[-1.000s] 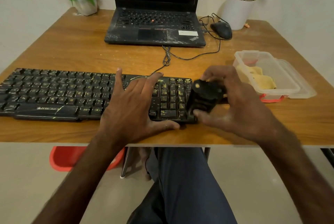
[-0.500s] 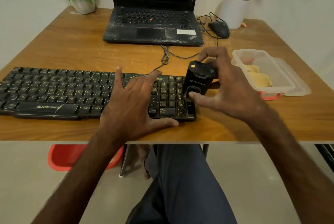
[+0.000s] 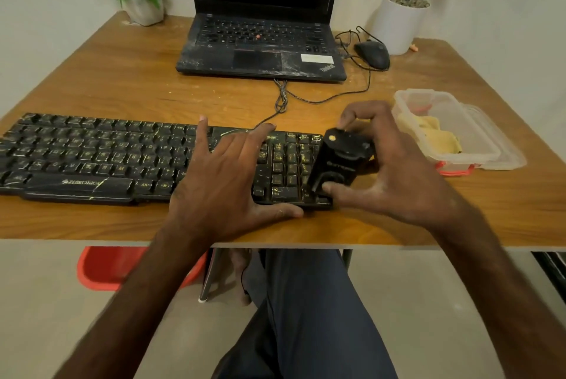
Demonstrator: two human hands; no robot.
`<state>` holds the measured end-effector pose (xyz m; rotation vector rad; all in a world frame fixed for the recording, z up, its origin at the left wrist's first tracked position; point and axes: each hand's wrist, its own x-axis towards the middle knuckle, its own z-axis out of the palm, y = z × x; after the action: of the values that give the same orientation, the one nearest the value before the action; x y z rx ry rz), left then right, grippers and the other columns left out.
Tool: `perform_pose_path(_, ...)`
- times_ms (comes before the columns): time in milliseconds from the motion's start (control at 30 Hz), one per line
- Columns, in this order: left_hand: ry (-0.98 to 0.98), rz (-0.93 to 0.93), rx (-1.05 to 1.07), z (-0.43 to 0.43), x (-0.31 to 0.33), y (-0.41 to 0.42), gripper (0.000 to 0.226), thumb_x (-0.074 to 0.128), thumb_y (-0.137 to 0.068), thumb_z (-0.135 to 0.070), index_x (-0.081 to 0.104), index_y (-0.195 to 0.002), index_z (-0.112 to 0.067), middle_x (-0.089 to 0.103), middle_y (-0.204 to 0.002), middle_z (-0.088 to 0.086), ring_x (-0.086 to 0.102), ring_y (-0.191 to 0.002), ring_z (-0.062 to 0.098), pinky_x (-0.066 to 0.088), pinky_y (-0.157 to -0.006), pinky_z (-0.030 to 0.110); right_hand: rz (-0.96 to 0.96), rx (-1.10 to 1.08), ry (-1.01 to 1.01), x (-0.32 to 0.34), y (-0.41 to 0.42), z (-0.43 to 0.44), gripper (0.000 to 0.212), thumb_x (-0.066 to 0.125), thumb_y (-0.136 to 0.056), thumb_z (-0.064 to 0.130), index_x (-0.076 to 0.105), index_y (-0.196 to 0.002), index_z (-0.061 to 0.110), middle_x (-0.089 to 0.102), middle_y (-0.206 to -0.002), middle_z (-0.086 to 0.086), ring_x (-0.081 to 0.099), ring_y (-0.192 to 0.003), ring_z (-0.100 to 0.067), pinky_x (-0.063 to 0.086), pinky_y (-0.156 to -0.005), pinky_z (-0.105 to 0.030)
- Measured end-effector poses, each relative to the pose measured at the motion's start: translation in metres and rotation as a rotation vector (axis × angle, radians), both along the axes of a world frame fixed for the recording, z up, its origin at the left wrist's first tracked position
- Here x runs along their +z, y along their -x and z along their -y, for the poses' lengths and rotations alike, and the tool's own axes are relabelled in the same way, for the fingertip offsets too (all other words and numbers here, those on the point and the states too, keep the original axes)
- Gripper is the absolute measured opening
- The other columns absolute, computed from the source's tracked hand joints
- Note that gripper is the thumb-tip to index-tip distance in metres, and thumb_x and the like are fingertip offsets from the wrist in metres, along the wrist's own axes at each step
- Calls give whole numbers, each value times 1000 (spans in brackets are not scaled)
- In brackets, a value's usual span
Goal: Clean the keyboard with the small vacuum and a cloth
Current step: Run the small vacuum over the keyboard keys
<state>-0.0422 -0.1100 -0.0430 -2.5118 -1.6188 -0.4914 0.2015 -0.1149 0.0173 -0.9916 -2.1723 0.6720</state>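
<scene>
While right hand (image 3: 395, 176) grips vacuum (image 3: 340, 158), container (image 3: 453, 112) sits near.

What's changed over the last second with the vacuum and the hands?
The right hand ran the small vacuum up the number pad toward the far edge, then drew it back near the front right corner, gripping it throughout. The left hand stayed flat on the keyboard, which did not shift. The yellow cloth stayed in its clear container.

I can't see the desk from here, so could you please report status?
Left hand flat on keyboard, covering middle keys. Right hand holds vacuum at numpad. Cloth in box, untouched.
</scene>
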Motion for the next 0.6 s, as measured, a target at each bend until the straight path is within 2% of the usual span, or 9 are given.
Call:
perform_pose_path(100, -4, 1, 8, 0, 0, 0, 121, 33, -70, -99, 30, -153, -10, 62, -133, 12, 58, -125, 28, 11, -118, 69, -5, 99, 83, 3, 0, 8, 71, 84, -73, 9, 32, -117, 31, 62, -105, 0, 68, -94, -17, 60, -67, -30)
perform_pose_path(167, 3, -1, 3, -1, 0, -1, 121, 33, -71, -99, 30, -153, -11, 61, -135, 12, 57, -126, 28, 10, -118, 69, -4, 40, 26, -1, 3, 1, 71, 83, -74, 9, 30, -118, 29, 60, -105, 3, 66, -96, -12, 60, -68, -27)
perform_pose_path(300, 7, -1, 2, -1, 0, 0, 120, 34, -71, -99, 28, -153, -11, 60, -135, 13, 57, -127, 28, 9, -119, 68, 15, -135, -136, -3, 2, -11, 70, 82, -76, 14, 29, -120, 26, 60, -106, -4, 64, -94, -8, 59, -69, -25)
perform_pose_path(433, 3, 8, 8, -2, 0, 0, 121, 32, -71, -99, 30, -152, -10, 61, -134, 12, 57, -126, 28, 10, -119, 68, 7, 32, -11, 0, 10, 8, 71, 83, -74, 14, 30, -116, 39, 57, -107, 9, 65, -97, -7, 58, -69, -19)
perform_pose_path(500, 8, 10, 9, -2, 0, -1, 121, 31, -70, -100, 30, -152, -11, 60, -135, 12, 57, -127, 28, 8, -119, 67, 60, 83, -47, -3, 16, 12, 71, 82, -75, 14, 30, -117, 38, 55, -108, 8, 65, -95, -10, 59, -66, -23)
perform_pose_path(600, 15, 14, 1, -2, 0, 0, 122, 35, -69, -99, 29, -153, -11, 58, -139, 11, 55, -130, 28, 5, -120, 67, 161, -25, -212, -2, 19, 2, 68, 79, -77, 16, 28, -119, 34, 55, -101, -2, 64, -81, -18, 58, -58, -35)
